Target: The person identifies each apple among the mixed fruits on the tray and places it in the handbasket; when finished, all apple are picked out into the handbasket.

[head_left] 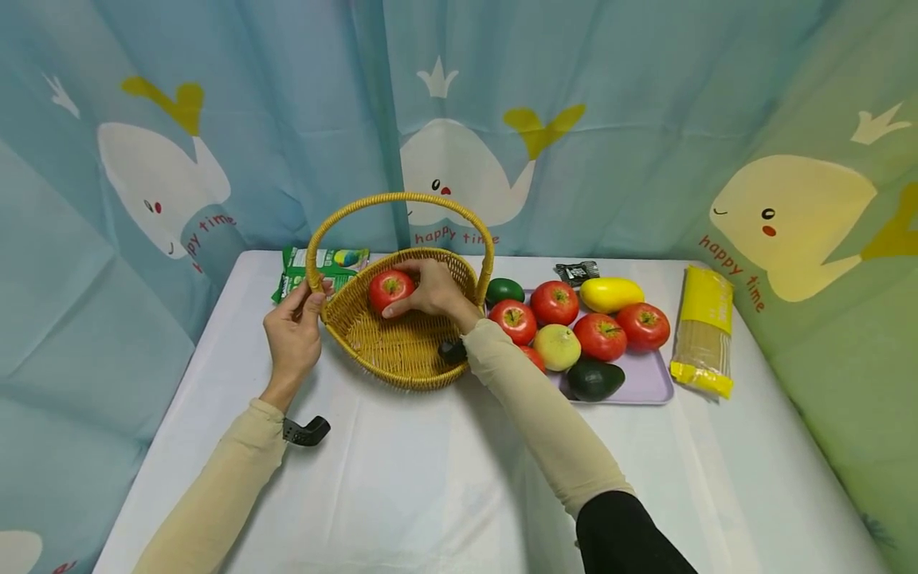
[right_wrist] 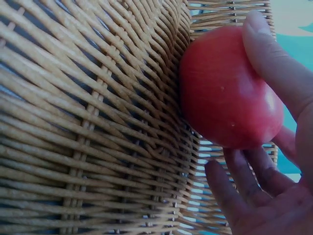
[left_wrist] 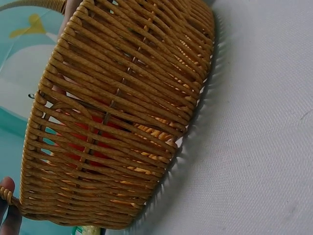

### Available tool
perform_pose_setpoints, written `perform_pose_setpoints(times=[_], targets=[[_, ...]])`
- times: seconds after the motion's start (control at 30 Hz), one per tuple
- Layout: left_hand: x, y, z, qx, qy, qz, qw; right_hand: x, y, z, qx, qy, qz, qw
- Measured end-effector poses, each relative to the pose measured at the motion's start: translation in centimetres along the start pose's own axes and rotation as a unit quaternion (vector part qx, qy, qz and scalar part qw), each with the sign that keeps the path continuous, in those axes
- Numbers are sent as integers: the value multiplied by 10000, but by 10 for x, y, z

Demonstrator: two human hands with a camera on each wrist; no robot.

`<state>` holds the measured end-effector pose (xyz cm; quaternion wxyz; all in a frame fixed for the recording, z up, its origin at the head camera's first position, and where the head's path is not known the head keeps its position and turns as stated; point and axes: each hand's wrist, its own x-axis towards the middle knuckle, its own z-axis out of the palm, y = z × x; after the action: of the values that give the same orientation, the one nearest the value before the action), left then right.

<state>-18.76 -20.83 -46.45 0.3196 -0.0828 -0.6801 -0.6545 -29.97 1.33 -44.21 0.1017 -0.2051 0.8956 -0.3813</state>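
A yellow wicker basket (head_left: 412, 381) with a tall arched handle stands on the white table. At the basket's left end, my left hand (head_left: 292, 339) pinches the foot of the handle between thumb and fingers; only its fingertips (left_wrist: 9, 215) show in the left wrist view. My right hand (head_left: 435, 288) reaches inside, holding a red apple (head_left: 388, 290) near the left wall. In the right wrist view, the thumb lies over the apple (right_wrist: 225, 90) and fingers spread below it, with the fruit close against the wicker. Red shows through the weave in the left wrist view.
Right of the basket, a lilac tray (head_left: 649, 391) bears several red apples (head_left: 600, 336), a pale yellow-green round fruit (head_left: 557, 347), a yellow fruit (head_left: 612, 295) and a dark avocado (head_left: 595, 379). Noodles in a yellow pack (head_left: 703, 331) lie farther right. Green packets (head_left: 292, 275) lie behind the basket.
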Motion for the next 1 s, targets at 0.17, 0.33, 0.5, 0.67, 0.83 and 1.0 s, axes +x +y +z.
perform_pose_setpoints(times=[0.17,0.33,0.5,0.67,0.83,1.0], targets=[[-2,-1,1,18,-8,-23,10000,-2,0,-3,56,-86,80,9999],[-2,-2,1,92,-48,10,9999,-9,-4,-13,351,0,-8,9994],[-2,0,-1,145,-44,32,9999,-23,-8,-30,921,66,-319,9952],[-3,1,-2,160,-49,88,9998,-47,-8,-43,1284,-95,-539,9902],[-4,1,0,188,-73,105,9997,-80,-2,-52,1595,-261,-1009,9817],[-5,2,1,268,20,156,9995,-113,16,-63,2073,-353,-1417,9673]])
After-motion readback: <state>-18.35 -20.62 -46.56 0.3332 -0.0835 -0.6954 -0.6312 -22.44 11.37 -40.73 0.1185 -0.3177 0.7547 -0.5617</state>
